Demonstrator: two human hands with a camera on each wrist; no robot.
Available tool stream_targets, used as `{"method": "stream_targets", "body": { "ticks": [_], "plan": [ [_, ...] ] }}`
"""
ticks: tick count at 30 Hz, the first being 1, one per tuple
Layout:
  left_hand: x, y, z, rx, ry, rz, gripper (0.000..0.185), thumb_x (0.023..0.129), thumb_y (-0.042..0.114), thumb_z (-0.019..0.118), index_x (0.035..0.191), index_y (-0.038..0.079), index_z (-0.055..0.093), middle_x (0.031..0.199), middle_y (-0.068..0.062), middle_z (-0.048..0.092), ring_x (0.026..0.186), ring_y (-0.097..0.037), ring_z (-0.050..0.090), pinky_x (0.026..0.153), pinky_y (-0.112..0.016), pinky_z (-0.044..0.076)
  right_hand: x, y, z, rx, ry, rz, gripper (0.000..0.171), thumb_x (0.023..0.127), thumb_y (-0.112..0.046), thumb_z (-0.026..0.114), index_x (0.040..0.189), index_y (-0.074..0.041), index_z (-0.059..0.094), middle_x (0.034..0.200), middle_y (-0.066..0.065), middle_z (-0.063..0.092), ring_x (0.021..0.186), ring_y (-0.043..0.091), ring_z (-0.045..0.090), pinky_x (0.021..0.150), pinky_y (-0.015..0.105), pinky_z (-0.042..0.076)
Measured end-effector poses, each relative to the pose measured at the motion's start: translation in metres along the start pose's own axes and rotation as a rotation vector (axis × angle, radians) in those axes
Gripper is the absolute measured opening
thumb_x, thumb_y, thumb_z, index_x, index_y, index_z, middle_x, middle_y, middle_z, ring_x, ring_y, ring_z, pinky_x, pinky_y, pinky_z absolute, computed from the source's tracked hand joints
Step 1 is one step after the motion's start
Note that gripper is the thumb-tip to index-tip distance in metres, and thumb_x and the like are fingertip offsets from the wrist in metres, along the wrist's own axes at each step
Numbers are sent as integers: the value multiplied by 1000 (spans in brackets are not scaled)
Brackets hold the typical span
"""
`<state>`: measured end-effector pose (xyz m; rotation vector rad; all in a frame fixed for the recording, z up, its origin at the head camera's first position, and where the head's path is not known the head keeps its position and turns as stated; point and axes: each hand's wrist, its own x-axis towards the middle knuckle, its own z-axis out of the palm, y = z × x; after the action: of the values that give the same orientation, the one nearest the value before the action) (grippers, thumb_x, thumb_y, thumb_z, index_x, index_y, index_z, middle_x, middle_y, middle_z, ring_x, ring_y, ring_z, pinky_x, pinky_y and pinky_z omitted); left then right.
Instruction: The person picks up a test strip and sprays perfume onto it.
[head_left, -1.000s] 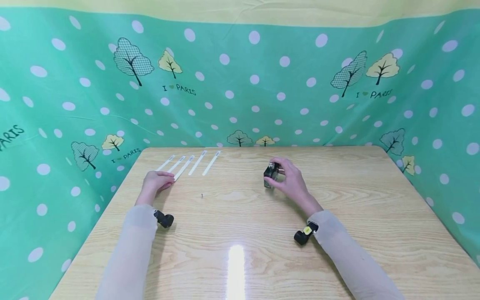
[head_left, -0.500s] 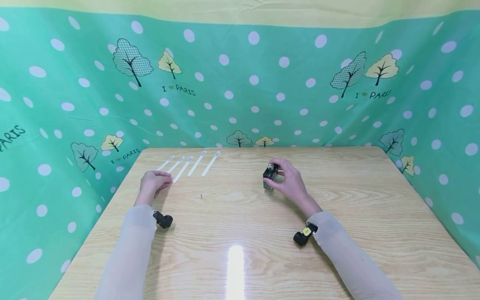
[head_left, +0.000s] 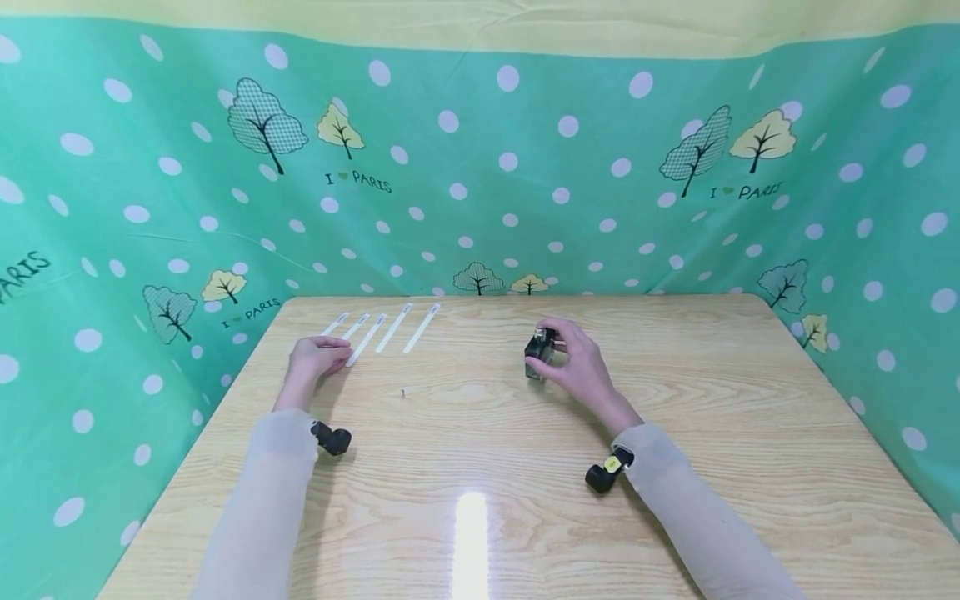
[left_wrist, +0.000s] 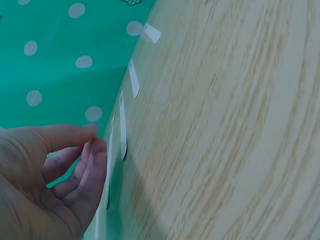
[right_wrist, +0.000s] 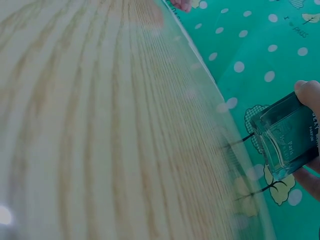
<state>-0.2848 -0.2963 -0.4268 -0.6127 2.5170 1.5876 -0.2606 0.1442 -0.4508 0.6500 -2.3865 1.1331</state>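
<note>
Several slim white paper strips [head_left: 367, 340], printed at their far ends, lie fanned side by side at the back left of the table. My left hand [head_left: 318, 357] is over the near ends of the leftmost ones and partly hides them. In the left wrist view its fingers [left_wrist: 92, 170] are curled and the thumb meets the index fingertip, with nothing visible between them. My right hand [head_left: 581, 362] grips a perfume bottle [head_left: 534, 354] of dark glass, upright in the head view. Lettering, including "PARFUM", shows on the bottle in the right wrist view.
The wooden table [head_left: 465, 450] carries a tiny dark speck [head_left: 402, 392] in front of the strips. A green dotted cloth [head_left: 480, 167] hangs along its back and sides. Light glares near the front middle.
My left hand drew back slightly left, then moved right, over the ends of the leftmost strips. The middle strip shifted slightly and lies flat. My right hand and the perfume bottle have barely moved.
</note>
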Motion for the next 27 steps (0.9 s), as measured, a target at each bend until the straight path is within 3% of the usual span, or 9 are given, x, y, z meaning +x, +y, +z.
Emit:
{"method": "stream_targets", "body": {
  "ticks": [5, 8, 13, 17, 20, 24, 27],
  "plan": [
    [-1, 2, 5, -26, -13, 26, 39, 92, 12, 70, 127, -3, 62, 87, 8, 62, 72, 4, 62, 80, -17, 60, 0, 0, 0, -6, 7, -4, 62, 78, -21, 86, 131, -13, 55, 128, 11, 61, 109, 29, 66, 87, 30, 62],
    [-2, 3, 10, -44, -31, 48, 42, 92, 12, 69, 130, -4, 60, 98, 2, 65, 76, 3, 62, 83, -17, 59, 0, -1, -1, -7, 7, -6, 61, 78, -21, 86, 131, -13, 55, 129, 11, 61, 110, 29, 66, 87, 30, 62],
    [0, 5, 21, -7, -25, 95, 43, 94, 19, 69, 132, 2, 60, 131, -15, 61, 101, -8, 63, 96, -19, 54, -1, 0, -2, -9, 2, -3, 62, 78, -21, 86, 131, -12, 55, 129, 12, 61, 109, 30, 66, 86, 32, 63],
    [2, 4, 30, 22, -1, 154, 41, 94, 23, 68, 131, 5, 62, 137, -19, 59, 119, -24, 57, 104, -28, 47, 0, 1, -2, -9, 1, -5, 62, 78, -21, 86, 131, -12, 55, 129, 11, 61, 109, 30, 66, 86, 33, 63],
    [4, 2, 36, 18, 15, 176, 39, 94, 22, 68, 129, 4, 63, 132, -20, 63, 116, -25, 59, 101, -27, 46, 0, 0, -2, -9, -4, -12, 62, 78, -21, 86, 131, -12, 54, 128, 11, 61, 108, 29, 67, 86, 32, 63],
    [5, -1, 42, 22, 59, 165, 37, 93, 24, 70, 125, 5, 66, 124, -16, 68, 96, -11, 62, 83, -16, 49, 0, 0, -1, -10, -11, -11, 62, 77, -20, 86, 130, -12, 54, 127, 10, 62, 108, 29, 67, 85, 31, 63],
    [3, -3, 47, 29, 104, 156, 36, 92, 25, 72, 122, 6, 68, 120, -15, 70, 89, -9, 62, 71, -11, 48, -1, -2, -1, -8, -13, -4, 62, 77, -20, 86, 130, -12, 54, 127, 11, 62, 108, 29, 67, 85, 31, 63]
  ]
}}
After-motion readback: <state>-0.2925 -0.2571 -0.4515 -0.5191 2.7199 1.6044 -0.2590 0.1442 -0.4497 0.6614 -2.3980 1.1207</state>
